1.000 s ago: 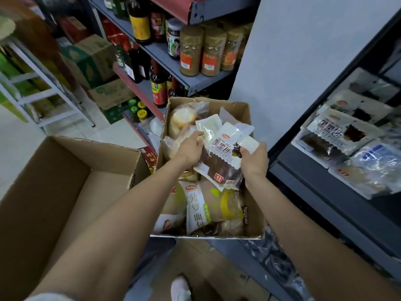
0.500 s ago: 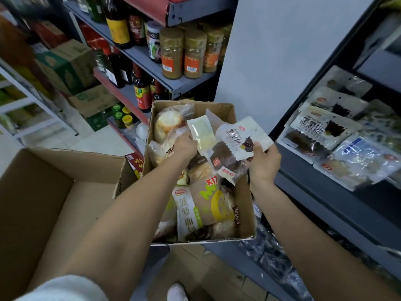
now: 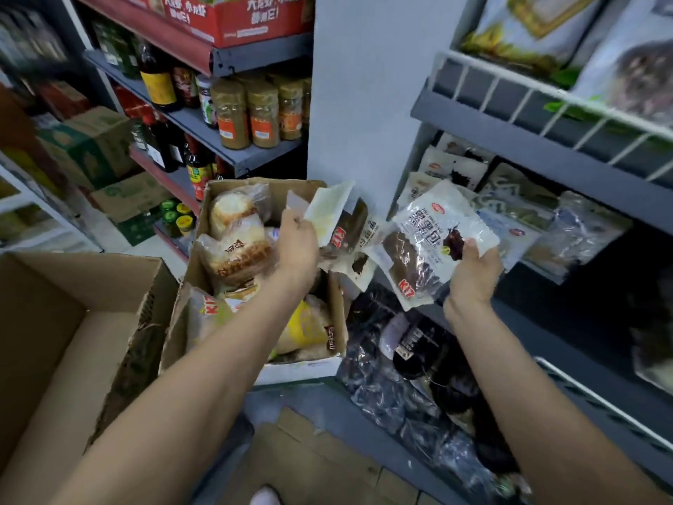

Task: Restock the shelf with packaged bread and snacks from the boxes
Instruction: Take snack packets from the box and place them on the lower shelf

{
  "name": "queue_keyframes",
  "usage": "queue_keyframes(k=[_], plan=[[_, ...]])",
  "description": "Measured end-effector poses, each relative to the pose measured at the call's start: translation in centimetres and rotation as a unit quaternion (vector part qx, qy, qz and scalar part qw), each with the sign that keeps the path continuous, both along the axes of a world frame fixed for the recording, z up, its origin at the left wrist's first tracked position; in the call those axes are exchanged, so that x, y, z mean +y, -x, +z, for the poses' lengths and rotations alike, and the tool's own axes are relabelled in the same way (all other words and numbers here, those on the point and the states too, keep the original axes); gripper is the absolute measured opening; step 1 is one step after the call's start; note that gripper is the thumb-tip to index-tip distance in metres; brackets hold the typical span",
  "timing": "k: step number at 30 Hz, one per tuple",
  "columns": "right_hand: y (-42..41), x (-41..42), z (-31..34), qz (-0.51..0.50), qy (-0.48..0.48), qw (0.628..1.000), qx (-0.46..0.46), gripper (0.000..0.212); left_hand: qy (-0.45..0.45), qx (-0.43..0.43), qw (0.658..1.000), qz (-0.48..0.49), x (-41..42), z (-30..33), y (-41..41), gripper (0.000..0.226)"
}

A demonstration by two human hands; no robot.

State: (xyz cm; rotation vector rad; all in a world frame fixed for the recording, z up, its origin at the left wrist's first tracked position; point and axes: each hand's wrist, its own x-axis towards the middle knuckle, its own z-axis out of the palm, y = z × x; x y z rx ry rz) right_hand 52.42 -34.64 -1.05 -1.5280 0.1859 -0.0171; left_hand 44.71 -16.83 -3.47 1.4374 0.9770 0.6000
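Grey metal shelf (image 3: 546,165) — each hand grips seemingly crinkly packets.

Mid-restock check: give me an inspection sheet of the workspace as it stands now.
Surface: grey shelf, matching packets already lying on it.
Job's things: open bread box, part full; dark bread packet; second packet.
Clutter: empty carton; dark bags below.
Grippers: right hand pinches dark bread packet; left hand holds second packet.
Cables: nothing seen.
Surroundings: spice jars, sauce bottles.
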Motion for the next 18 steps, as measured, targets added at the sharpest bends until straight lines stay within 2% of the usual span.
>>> queue_keyframes(k=[2, 5, 8, 9, 11, 14, 16, 18], plan=[[-0.2, -3.9, 0.5, -0.018, 0.002, 1.0, -0.022, 0.016, 0.086, -0.021, 0.996, -0.002, -3.0, -0.3, -0.8, 0.02], [-1.1, -9.6, 0.6, -0.045, -0.003, 0.998, -0.043, 0.015, 0.147, -0.033, 0.988, -0.031, -8.5, 0.2, -1.6, 0.028], [-2.2, -15.0, 1.1, -0.096, 0.016, 0.993, -0.063, 0.018, 0.211, -0.064, 0.974, -0.059, -13.8, -0.1, -3.0, 0.016], [-2.7, -16.6, 1.1, -0.12, 0.023, 0.99, -0.07, 0.016, 0.219, -0.067, 0.971, -0.07, -15.2, -0.3, -3.7, 0.022], [-4.2, -19.3, 1.3, -0.157, 0.047, 0.982, -0.091, 0.027, 0.213, -0.06, 0.972, -0.083, -17.5, -0.8, -5.2, 0.031], [-6.8, -21.4, 1.2, -0.165, 0.102, 0.977, -0.086, 0.028, 0.181, -0.06, 0.978, -0.083, -20.0, -0.5, -6.8, 0.017], [-8.8, -21.8, 0.7, -0.12, 0.168, 0.975, -0.08, 0.036, 0.155, -0.056, 0.984, -0.067, -21.0, -0.3, -7.6, 0.015], [-10.9, -21.9, 0.0, -0.061, 0.197, 0.976, -0.075, 0.036, 0.148, -0.047, 0.986, -0.061, -21.6, -0.2, -8.5, 0.017]])
